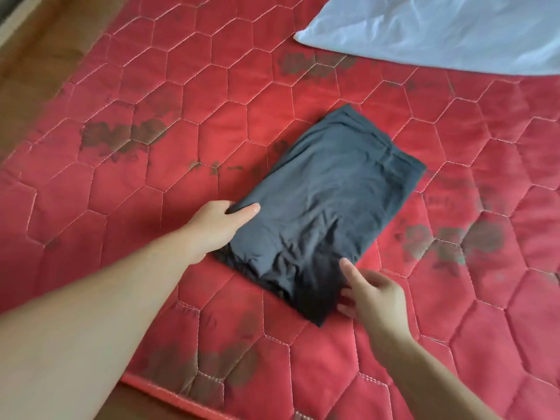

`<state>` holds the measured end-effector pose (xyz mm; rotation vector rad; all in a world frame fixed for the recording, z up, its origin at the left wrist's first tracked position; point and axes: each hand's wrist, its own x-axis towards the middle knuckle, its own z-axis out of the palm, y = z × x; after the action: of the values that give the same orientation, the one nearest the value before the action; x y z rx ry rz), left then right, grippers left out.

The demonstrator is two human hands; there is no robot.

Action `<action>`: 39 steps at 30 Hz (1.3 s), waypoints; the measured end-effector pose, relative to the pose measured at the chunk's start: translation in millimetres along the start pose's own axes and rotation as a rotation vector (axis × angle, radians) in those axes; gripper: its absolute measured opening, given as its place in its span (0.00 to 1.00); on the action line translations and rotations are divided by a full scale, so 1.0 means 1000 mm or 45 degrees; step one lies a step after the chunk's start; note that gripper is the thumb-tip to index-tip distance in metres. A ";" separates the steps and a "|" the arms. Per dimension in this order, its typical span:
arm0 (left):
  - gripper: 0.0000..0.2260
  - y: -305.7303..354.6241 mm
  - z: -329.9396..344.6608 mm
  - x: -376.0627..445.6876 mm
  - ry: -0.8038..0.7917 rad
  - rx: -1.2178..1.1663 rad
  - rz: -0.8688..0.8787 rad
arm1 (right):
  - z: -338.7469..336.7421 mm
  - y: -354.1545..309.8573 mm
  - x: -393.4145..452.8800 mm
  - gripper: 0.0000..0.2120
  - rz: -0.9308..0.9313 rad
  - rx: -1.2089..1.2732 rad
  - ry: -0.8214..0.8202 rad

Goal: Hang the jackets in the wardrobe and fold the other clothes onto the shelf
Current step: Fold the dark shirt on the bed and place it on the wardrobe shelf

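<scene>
A dark grey garment (327, 201) lies folded into a thick rectangle on a red quilted mattress (151, 147). My left hand (218, 225) grips its left edge, thumb on top and fingers tucked under the fabric. My right hand (372, 295) touches the near corner of the fold, with the thumb on the cloth and the fingers at the edge beneath. No wardrobe, shelf or jacket is in view.
A white pillow or sheet (439, 31) lies at the far right of the mattress. Wooden floor (36, 65) shows beyond the mattress's left edge and along its near edge.
</scene>
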<state>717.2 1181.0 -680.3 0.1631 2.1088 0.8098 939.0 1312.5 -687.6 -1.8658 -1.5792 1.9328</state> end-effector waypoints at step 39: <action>0.13 0.028 0.043 -0.106 -0.282 -0.820 -0.121 | -0.108 -0.048 -0.018 0.04 0.252 0.433 -0.444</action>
<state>812.3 1182.5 -610.5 -0.1832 1.5505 1.3007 997.8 1390.8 -618.4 -1.6667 -1.0562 2.5340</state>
